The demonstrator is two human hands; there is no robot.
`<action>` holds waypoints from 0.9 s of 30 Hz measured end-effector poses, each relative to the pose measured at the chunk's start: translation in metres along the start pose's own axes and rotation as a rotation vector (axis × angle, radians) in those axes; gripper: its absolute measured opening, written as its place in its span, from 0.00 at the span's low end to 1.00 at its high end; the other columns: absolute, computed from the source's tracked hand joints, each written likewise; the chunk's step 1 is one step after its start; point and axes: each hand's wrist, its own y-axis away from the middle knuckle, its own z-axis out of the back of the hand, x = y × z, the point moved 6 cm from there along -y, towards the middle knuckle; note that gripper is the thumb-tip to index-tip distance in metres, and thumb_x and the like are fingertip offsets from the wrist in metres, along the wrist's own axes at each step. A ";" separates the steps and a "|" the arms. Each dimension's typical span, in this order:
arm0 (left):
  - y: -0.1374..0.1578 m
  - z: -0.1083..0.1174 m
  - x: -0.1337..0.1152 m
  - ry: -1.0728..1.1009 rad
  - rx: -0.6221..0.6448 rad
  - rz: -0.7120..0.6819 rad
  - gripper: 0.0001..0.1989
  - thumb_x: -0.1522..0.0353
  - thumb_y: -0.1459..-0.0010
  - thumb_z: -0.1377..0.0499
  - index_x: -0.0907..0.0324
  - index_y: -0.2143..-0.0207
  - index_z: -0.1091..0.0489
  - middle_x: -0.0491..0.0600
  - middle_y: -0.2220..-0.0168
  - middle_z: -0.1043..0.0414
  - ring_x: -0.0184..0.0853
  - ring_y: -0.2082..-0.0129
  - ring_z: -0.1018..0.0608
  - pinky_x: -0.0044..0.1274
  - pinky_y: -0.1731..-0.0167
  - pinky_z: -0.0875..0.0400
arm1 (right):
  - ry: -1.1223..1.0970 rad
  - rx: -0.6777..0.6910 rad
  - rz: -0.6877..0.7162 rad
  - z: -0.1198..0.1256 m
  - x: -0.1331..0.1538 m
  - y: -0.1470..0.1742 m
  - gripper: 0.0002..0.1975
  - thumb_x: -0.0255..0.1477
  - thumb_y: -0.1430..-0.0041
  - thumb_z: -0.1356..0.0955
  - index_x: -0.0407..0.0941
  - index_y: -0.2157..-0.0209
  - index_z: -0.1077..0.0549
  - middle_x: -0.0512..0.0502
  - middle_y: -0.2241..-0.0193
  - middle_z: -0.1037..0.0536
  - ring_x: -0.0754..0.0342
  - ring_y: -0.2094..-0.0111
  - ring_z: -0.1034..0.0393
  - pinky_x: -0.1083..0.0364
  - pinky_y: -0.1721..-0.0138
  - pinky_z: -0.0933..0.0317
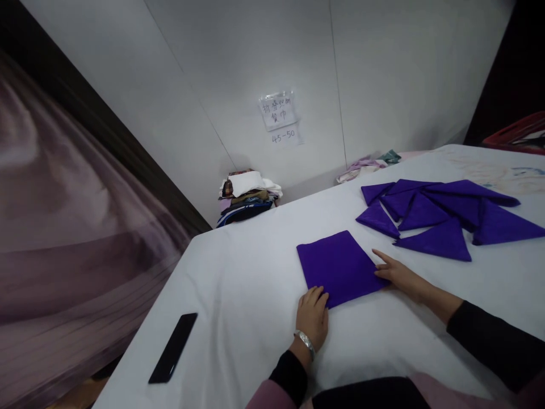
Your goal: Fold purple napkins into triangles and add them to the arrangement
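A purple cloth napkin (pixel 340 267), folded into a square, lies flat on the white-covered table (pixel 251 318). At its near left corner, my left hand (pixel 313 315) closes over the edge with the fingers together; the thumb tip is hidden. My right hand (pixel 398 275) holds the near right corner, its index finger stretched out apart from the others. Beyond the right hand lies a loose, overlapping group of purple napkins folded into triangles (pixel 438 238).
A black phone-like slab (pixel 174 347) lies near the table's left edge. Folded clothes (pixel 249 196) are stacked beyond the far edge, with more cloth (pixel 361 167) to their right. Handwritten paper signs (pixel 279 111) hang on the wall. A pinkish curtain (pixel 76 244) drapes at the left.
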 end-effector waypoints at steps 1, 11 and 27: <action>0.000 0.000 0.000 0.003 0.000 -0.001 0.21 0.79 0.49 0.49 0.59 0.53 0.34 0.53 0.50 0.32 0.42 0.48 0.33 0.40 0.50 0.34 | 0.032 -0.008 0.006 0.001 -0.001 0.001 0.42 0.23 0.53 0.32 0.52 0.38 0.53 0.52 0.72 0.29 0.54 0.72 0.30 0.57 0.75 0.34; 0.003 0.010 0.004 0.036 -0.093 0.155 0.15 0.81 0.54 0.47 0.60 0.63 0.33 0.52 0.61 0.33 0.39 0.58 0.32 0.34 0.57 0.33 | 0.336 -0.010 0.111 0.010 0.003 -0.007 0.38 0.26 0.54 0.35 0.47 0.39 0.49 0.49 0.68 0.30 0.60 0.81 0.35 0.60 0.86 0.45; 0.009 0.009 0.008 0.020 -0.003 0.332 0.09 0.79 0.55 0.47 0.57 0.71 0.36 0.47 0.67 0.34 0.35 0.65 0.33 0.27 0.65 0.40 | 0.913 -0.135 0.513 0.021 0.003 0.009 0.24 0.41 0.45 0.39 0.48 0.48 0.35 0.46 0.66 0.26 0.50 0.70 0.31 0.52 0.68 0.37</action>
